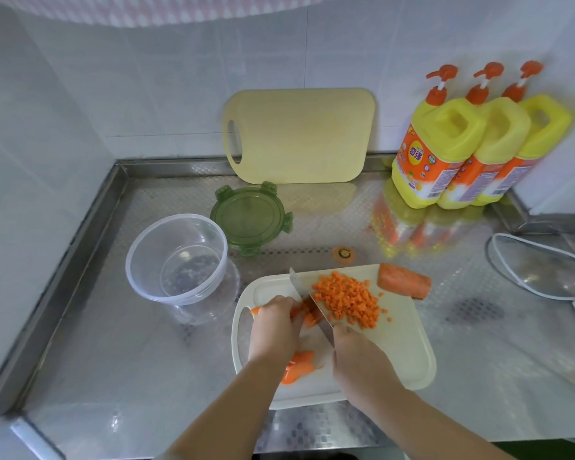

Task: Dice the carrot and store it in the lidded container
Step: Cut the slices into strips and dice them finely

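On the white cutting board [409,346] lies a pile of diced carrot [349,298]. My left hand [274,327] holds down carrot strips [307,318] near the board's left side. My right hand [359,356] grips the knife [304,293], whose blade stands against the strips beside my left fingers. A whole carrot chunk [404,280] rests at the board's far right corner. More carrot slices [297,368] lie under my left forearm. The clear round container [176,260] stands empty left of the board, its green lid [251,219] lying behind it.
A yellow cutting board [299,134] leans on the back wall. Three yellow detergent bottles [445,147] stand at the back right. A carrot end [344,254] lies on the steel counter [113,343] behind the board. A white cable [518,283] curls at the right.
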A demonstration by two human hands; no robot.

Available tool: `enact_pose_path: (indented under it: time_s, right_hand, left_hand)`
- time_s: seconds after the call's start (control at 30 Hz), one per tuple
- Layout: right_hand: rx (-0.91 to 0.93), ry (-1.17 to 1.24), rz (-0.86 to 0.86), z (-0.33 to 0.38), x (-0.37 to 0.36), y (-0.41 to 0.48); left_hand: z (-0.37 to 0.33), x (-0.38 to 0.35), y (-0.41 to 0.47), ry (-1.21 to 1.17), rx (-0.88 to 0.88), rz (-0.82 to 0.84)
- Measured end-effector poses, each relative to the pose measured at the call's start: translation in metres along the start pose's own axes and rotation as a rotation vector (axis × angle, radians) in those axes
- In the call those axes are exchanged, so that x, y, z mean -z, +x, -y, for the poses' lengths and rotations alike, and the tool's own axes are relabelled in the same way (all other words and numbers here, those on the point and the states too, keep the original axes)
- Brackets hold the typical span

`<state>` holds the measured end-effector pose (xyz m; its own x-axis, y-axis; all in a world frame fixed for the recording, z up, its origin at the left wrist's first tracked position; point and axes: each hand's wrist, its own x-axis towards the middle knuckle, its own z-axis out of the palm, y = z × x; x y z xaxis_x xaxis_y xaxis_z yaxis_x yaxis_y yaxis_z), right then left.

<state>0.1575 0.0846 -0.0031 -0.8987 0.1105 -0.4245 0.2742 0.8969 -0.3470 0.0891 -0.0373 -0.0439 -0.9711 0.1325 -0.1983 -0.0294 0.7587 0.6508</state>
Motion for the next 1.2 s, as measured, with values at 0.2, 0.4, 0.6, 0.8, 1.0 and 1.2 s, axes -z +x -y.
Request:
enact_pose_path:
  time_s: [0.2,0.4,0.6,0.8,1.0,1.2]
  right_hand:
    - [0.043,0.077,-0.093,-0.007,0.005,-0.001]
    - [0.097,0.014,-0.111,0.004,0.012,-0.015]
    - [0.082,-0.021,-0.071,0.008,0.005,-0.015]
    - [0.054,-0.029,-0.045,0.01,0.0,-0.008]
    - [0.032,-0.058,-0.015,0.007,-0.006,0.003]
    - [0.013,0.075,-0.031,-0.007,-0.001,0.004]
  left_hand:
    - [-0.002,0.004,-0.003,-0.096,0.032,0.02]
    - [-0.001,0.005,-0.001,-0.085,0.032,-0.012]
    - [-0.002,0.003,0.001,-0.066,0.053,-0.013]
    - [-0.003,0.001,0.003,-0.044,0.081,-0.006]
    - [-0.001,0.002,0.004,-0.035,0.047,0.002]
    - [0.0,0.007,-0.001,-0.12,0.058,0.009]
